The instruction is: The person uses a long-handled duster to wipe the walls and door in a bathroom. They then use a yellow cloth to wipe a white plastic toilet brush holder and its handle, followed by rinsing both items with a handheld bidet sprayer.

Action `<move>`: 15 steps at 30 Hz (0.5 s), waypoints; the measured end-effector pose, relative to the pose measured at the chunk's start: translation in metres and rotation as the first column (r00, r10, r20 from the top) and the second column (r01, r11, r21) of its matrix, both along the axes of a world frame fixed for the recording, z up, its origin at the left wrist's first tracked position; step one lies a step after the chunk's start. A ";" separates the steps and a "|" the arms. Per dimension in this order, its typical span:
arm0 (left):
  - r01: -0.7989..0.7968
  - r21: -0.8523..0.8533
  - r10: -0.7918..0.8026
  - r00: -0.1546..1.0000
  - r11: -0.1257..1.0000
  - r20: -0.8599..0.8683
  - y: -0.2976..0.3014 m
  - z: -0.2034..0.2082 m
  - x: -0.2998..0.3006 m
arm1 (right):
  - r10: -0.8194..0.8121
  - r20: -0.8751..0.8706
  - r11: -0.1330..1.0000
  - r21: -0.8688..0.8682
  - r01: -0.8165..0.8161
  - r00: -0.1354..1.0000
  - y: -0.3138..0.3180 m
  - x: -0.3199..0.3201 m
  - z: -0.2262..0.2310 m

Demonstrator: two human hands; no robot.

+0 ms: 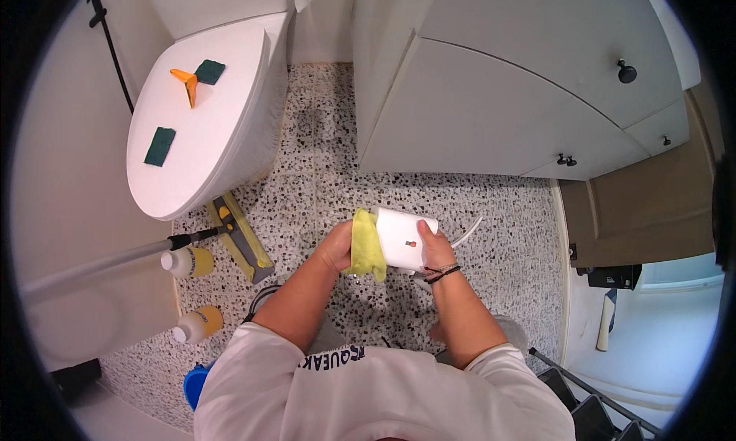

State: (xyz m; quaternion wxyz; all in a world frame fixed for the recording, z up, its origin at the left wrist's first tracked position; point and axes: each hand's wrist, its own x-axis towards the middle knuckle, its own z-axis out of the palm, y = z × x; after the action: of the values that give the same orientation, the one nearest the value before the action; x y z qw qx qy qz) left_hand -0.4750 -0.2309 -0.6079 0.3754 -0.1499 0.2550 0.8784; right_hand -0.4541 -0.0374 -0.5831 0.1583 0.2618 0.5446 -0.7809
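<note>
My left hand (336,245) is closed on a yellow-green cloth (368,248), pressing it against the left end of a white, box-like object with rounded edges (400,238). That object carries a small red and green mark. My right hand (437,249) grips its right end, thumb on top and fingers hidden beneath. A thin white strip, perhaps a cord or handle (468,232), shows just beyond the right hand; I cannot tell whether it joins the white object. Both hands are over the speckled floor (322,150).
On the closed toilet lid (222,127) lie two dark green pads (160,147) and a folded orange piece (186,85). A flat mop (239,238) and two bottles (201,262) stand left. Grey cabinets (491,104) are ahead; a folding step frame (590,387) is lower right.
</note>
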 end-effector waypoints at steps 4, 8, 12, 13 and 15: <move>0.224 -0.143 -0.246 0.956 0.964 -0.159 0.003 0.004 -0.002 | 0.082 -0.032 0.979 -0.183 -0.087 0.996 0.016 -0.002 -0.019; 0.363 -0.381 -0.488 0.814 0.850 -0.315 0.016 -0.001 0.002 | 0.185 -0.006 0.958 -0.221 -0.182 0.983 0.014 -0.006 0.004; 0.101 -0.609 -0.552 0.556 0.787 -0.622 0.033 0.012 0.014 | 0.388 -0.043 0.921 0.010 -0.388 0.921 0.021 -0.010 -0.009; 0.062 -0.642 -0.594 0.454 0.764 -0.664 0.036 0.006 0.011 | 0.347 -0.044 0.937 -0.014 -0.348 0.937 0.021 -0.009 -0.010; -0.027 -0.696 -0.671 0.240 0.718 -0.701 0.041 -0.015 0.001 | 0.264 -0.039 0.962 -0.065 -0.266 0.964 0.018 -0.007 -0.007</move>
State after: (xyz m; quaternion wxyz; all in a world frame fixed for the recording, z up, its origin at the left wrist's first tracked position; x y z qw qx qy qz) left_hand -0.4744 -0.1901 -0.6228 0.2754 0.3390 0.7009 0.5638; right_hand -0.4612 -0.0195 -0.5905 0.2622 0.1693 0.5496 -0.7750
